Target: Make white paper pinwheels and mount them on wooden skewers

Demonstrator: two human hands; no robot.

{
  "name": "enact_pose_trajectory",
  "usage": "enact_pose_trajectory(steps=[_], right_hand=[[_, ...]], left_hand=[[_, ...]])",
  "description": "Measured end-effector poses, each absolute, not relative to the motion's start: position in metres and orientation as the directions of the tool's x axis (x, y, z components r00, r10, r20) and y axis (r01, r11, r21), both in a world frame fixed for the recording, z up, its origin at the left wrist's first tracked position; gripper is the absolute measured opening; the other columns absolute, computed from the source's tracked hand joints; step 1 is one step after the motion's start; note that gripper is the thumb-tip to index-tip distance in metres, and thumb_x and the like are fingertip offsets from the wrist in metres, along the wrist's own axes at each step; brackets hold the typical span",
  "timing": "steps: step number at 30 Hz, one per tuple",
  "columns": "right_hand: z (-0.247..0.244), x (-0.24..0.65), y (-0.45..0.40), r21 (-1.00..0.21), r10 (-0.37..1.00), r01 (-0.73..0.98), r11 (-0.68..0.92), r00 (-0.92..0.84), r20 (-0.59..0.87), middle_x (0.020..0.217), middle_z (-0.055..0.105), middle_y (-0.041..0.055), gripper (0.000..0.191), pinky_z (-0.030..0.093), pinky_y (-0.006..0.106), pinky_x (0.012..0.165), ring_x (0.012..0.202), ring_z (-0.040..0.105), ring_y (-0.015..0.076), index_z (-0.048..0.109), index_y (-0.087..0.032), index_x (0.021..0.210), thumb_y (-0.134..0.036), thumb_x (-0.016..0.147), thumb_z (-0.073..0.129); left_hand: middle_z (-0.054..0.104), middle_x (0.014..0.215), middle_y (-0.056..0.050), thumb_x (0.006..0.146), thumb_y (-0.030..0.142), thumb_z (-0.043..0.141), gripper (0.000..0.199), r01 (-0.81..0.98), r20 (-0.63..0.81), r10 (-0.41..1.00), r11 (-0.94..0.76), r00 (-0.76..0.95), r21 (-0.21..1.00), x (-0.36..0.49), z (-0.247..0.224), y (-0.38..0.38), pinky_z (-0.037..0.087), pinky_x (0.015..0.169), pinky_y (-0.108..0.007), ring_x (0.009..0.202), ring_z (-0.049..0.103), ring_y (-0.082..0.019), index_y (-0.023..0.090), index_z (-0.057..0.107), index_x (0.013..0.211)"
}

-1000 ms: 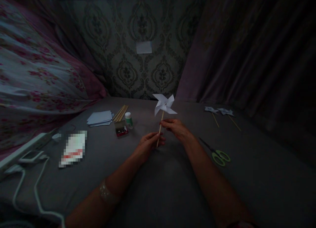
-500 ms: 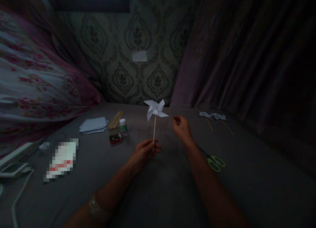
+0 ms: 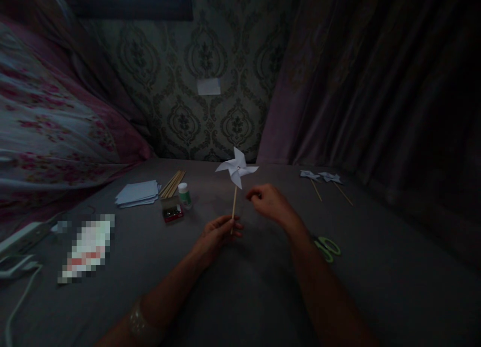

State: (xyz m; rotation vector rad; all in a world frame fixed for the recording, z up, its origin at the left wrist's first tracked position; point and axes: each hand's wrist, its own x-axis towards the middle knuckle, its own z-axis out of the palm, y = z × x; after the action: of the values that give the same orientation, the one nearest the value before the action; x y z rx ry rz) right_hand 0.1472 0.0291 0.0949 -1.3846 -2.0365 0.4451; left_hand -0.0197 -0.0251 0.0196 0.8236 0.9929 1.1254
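A white paper pinwheel [image 3: 237,167] stands nearly upright in front of me, a shiny pin at its centre. My left hand [image 3: 220,232] holds the lower end of its wooden stick [image 3: 234,204] between thumb and fingers. Just right of the stick and below the blades is my right hand [image 3: 268,202], apart from both. Its fingers are curled in, and nothing shows in them. Green-handled scissors [image 3: 327,247] lie beside my right forearm, which hides their blades.
At left are stacked paper sheets [image 3: 138,193], wooden sticks [image 3: 173,184], a white-capped bottle [image 3: 184,196] and an opened small box of pins [image 3: 173,213]. Two other pinwheels [image 3: 329,178] lie at the far right. A power strip [image 3: 28,238] with a cable sits at the left edge.
The pinwheel's blades have turned to another angle. My right hand has moved left, closer to the pinwheel's stick. My left hand still holds the stick; the view has shifted slightly.
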Motion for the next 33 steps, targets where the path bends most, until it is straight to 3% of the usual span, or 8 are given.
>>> enact_pose_trajectory(steps=[5,8,12,15,19,22,29,33], right_hand=[[0.102,0.166,0.037,-0.486,0.793,0.829,0.277,0.088,0.602,0.116,0.06,0.0154,0.047,0.04,0.041,0.091,0.107,0.053,0.0289,0.065,-0.015,0.115,-0.008,0.073,0.044],[0.096,0.173,0.04,-0.434,0.802,0.884,0.173,0.129,0.583,0.13,0.051,0.0176,0.06,0.037,0.048,0.091,0.118,0.044,0.0352,0.055,-0.017,0.13,-0.007,0.071,0.046],[0.092,0.178,0.038,-0.388,0.909,0.88,0.274,-0.104,0.404,0.116,0.061,0.0109,0.039,0.039,0.044,0.089,0.108,0.051,0.0295,0.074,-0.024,0.096,-0.007,0.075,0.045],[0.097,0.18,0.037,-0.384,0.894,0.874,0.299,-0.116,0.432,0.103,0.065,0.0095,0.034,0.04,0.039,0.088,0.097,0.055,0.0251,0.075,-0.022,0.073,-0.007,0.077,0.045],[0.105,0.181,0.038,-0.374,0.733,0.905,0.203,0.113,0.671,0.12,0.056,0.0133,0.045,0.038,0.043,0.09,0.11,0.048,0.0279,0.07,-0.019,0.106,-0.002,0.075,0.041],[0.103,0.182,0.039,-0.313,0.705,0.933,0.177,0.102,0.702,0.135,0.045,0.0138,0.063,0.036,0.048,0.092,0.12,0.04,0.0309,0.056,-0.024,0.129,0.0,0.072,0.043],[0.104,0.183,0.028,-0.292,0.914,0.931,0.218,-0.089,0.397,0.111,0.064,0.0087,0.036,0.036,0.045,0.088,0.105,0.051,0.0271,0.075,-0.023,0.082,-0.006,0.078,0.043],[0.114,0.185,0.028,-0.334,0.827,0.936,0.112,0.098,0.554,0.121,0.058,0.0124,0.042,0.036,0.043,0.087,0.109,0.049,0.0281,0.07,-0.02,0.106,-0.005,0.08,0.041]], left_hand=[[0.071,0.08,-0.007,0.068,0.037,0.076,0.033,-0.271,-0.218,0.96,0.26,0.177,0.927,-0.017,0.021,-0.028,0.046,0.06,-0.023,0.063,0.064,-0.012,0.013,0.068,0.089],[0.071,0.08,-0.007,0.068,0.04,0.075,0.036,-0.249,-0.189,0.957,0.242,0.218,0.938,-0.017,0.016,-0.028,0.047,0.061,-0.024,0.063,0.064,-0.012,0.013,0.068,0.091],[0.071,0.081,-0.007,0.07,0.041,0.074,0.037,-0.241,-0.194,0.959,0.243,0.209,0.94,-0.019,0.012,-0.026,0.047,0.062,-0.024,0.063,0.064,-0.012,0.013,0.068,0.093],[0.071,0.081,-0.008,0.069,0.04,0.075,0.036,-0.235,-0.201,0.96,0.244,0.195,0.941,-0.02,0.013,-0.025,0.046,0.062,-0.024,0.064,0.064,-0.013,0.013,0.069,0.092],[0.071,0.079,-0.007,0.067,0.041,0.077,0.039,-0.233,-0.213,0.952,0.264,0.221,0.936,-0.019,0.014,-0.027,0.047,0.063,-0.024,0.063,0.063,-0.012,0.013,0.069,0.092],[0.071,0.077,-0.006,0.067,0.041,0.077,0.038,-0.214,-0.223,0.944,0.276,0.241,0.937,-0.017,0.015,-0.029,0.047,0.063,-0.024,0.062,0.062,-0.012,0.013,0.069,0.09],[0.07,0.078,-0.006,0.068,0.04,0.076,0.036,-0.211,-0.214,0.949,0.264,0.231,0.941,-0.019,0.014,-0.027,0.047,0.063,-0.025,0.063,0.063,-0.013,0.013,0.069,0.091],[0.07,0.076,-0.006,0.067,0.04,0.076,0.036,-0.206,-0.215,0.946,0.267,0.24,0.941,-0.018,0.015,-0.029,0.046,0.062,-0.024,0.062,0.062,-0.012,0.013,0.069,0.089]])
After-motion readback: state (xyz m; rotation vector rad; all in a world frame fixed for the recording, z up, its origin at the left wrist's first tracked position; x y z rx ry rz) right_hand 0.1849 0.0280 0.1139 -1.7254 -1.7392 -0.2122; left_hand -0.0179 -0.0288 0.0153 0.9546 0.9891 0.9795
